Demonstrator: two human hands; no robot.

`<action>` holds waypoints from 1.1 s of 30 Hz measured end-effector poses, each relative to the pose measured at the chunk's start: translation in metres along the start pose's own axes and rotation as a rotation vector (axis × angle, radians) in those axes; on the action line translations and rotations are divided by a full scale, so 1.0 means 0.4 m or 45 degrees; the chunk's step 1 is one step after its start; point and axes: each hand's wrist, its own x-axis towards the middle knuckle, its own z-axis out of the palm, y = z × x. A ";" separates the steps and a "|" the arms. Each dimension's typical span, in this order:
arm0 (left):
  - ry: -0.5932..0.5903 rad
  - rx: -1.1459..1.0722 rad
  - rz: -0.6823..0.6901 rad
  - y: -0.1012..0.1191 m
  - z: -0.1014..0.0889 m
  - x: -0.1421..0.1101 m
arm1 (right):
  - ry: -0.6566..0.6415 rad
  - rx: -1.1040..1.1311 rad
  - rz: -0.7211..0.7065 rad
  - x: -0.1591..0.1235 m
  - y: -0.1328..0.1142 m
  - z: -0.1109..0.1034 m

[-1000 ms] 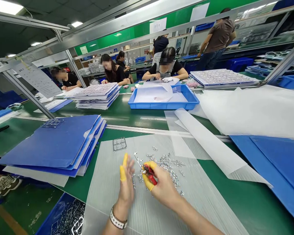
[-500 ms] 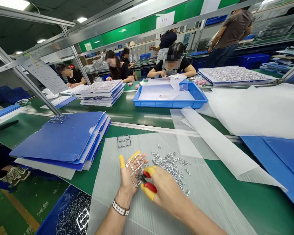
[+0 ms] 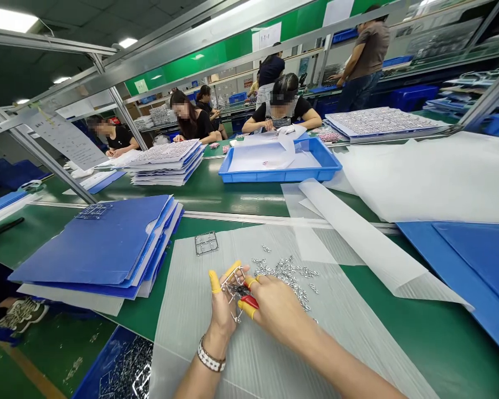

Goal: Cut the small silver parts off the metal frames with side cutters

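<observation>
My left hand (image 3: pixel 221 310), with yellow finger cots on its thumb and a finger, holds a small silver sprue frame (image 3: pixel 238 318) over its palm. In my right hand (image 3: pixel 276 302) is a pair of red-handled nippers (image 3: pixel 249 301), its dark jaws inside the frame. Yellow cots cover fingertips of this hand too. Beyond it lies a pile of small silver parts (image 3: pixel 285 270), partly hidden by the hand, on a translucent sheet (image 3: pixel 191 299). Another sprue frame (image 3: pixel 207 243) rests at the sheet's far left corner.
To the left is a stack of blue sheets (image 3: pixel 95 244) with a sprue (image 3: pixel 93 211) on top. Below the table edge, a blue bin (image 3: pixel 95 354) holds dark sprues. A blue tray (image 3: pixel 274 175) and rolled white sheeting (image 3: pixel 357 244) lie ahead. Several co-workers sit opposite.
The nippers have moved further left and up into the sprue frame, which is more tilted now. My right hand has come closer to my left. The whole view has shifted slightly.
</observation>
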 end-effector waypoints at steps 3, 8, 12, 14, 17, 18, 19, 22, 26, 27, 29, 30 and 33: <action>-0.014 0.023 0.021 -0.002 -0.001 0.000 | -0.015 -0.006 -0.001 0.002 0.004 0.001; -0.022 0.061 0.028 -0.005 -0.003 0.002 | -0.025 -0.025 -0.003 0.001 0.006 -0.004; -0.026 0.070 0.051 -0.007 -0.005 0.003 | -0.023 -0.027 -0.028 0.000 0.007 -0.004; -0.026 0.076 0.063 -0.008 -0.006 0.003 | -0.013 -0.028 -0.045 -0.001 0.008 -0.002; -0.018 0.094 0.074 -0.008 -0.009 0.004 | 0.018 -0.020 -0.056 -0.002 0.010 0.003; -0.014 0.102 0.079 -0.009 -0.009 0.004 | 0.025 -0.015 -0.059 -0.002 0.011 0.004; -0.009 0.108 0.084 -0.009 -0.010 0.004 | 0.027 -0.010 -0.057 -0.003 0.011 0.005; -0.009 0.128 0.102 -0.010 -0.012 0.005 | 0.014 -0.003 -0.052 -0.003 0.011 0.002; -0.014 0.170 0.127 -0.011 -0.015 0.004 | -0.020 0.011 -0.042 -0.003 0.010 -0.008; -0.012 0.176 0.128 -0.011 -0.015 0.003 | -0.030 0.017 -0.035 -0.002 0.009 -0.010; -0.011 0.183 0.126 -0.011 -0.015 0.002 | -0.035 0.020 -0.028 -0.002 0.008 -0.012; -0.012 0.185 0.126 -0.010 -0.015 0.002 | -0.028 0.016 -0.030 -0.002 0.007 -0.011; -0.014 0.199 0.128 -0.011 -0.014 0.001 | 0.005 -0.011 -0.045 -0.004 0.005 -0.005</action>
